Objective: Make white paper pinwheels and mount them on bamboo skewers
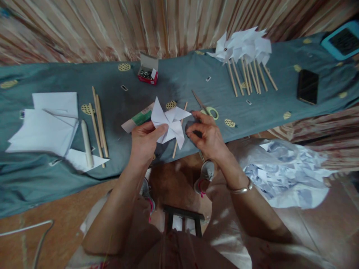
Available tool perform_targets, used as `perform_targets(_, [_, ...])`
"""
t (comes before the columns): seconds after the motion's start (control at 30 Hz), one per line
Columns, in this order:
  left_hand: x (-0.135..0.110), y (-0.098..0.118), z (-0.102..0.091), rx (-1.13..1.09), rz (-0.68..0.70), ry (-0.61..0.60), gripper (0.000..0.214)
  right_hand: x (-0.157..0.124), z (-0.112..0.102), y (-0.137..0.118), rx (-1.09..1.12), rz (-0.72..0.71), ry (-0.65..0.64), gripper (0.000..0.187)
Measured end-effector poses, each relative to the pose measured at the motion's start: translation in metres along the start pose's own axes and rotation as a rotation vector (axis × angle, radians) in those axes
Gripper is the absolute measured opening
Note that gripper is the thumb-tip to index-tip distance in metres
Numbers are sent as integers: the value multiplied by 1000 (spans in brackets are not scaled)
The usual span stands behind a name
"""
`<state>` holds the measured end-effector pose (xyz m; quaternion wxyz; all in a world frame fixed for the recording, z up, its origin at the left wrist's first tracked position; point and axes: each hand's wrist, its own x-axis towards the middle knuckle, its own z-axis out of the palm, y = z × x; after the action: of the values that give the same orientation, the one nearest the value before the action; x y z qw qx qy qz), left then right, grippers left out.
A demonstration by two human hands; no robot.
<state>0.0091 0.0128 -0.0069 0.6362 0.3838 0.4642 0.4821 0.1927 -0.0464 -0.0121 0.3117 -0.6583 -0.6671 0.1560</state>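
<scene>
My left hand (146,139) pinches a white paper pinwheel (170,121) by its lower left side, above the front edge of the grey-green cloth table (42,175). A thin wooden stick (179,130) runs behind the pinwheel. My right hand (206,134) is curled just right of the pinwheel's centre, fingertips pressed together on something too small to make out. Yellow-handled scissors (209,110) lie just behind that hand. A green and white glue tube (138,118) lies behind my left hand.
White paper sheets (46,127), a white candle (86,144) and loose sticks (98,119) lie at left. A small red box of pins (148,73) stands at the back. Finished pinwheels on sticks (246,56) and a black phone (307,86) lie right. A bag of paper scraps (283,175) sits on the floor.
</scene>
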Motion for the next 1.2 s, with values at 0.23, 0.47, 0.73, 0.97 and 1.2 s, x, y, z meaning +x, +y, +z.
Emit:
perform_targets(0.23, [2,4,-3,56,6,9,15,-4,-8,8,-67,2,15,13])
perform_targets(0.47, [1,2,-2,84,5,19,14,-6,-13,-6,-74,6,54,18])
perform_targets(0.73, [1,3,-1,89,-14,32,10,-3,-5,-15,-102,-13,-33,15])
perform_targets(0.97, [2,0,-2,100,3,21,12,-6,-3,-5,-46,4,-14,17])
perform_targets(1.2, [1,0,-1,89,16,10,10,-9,-6,11,27,61,30,15])
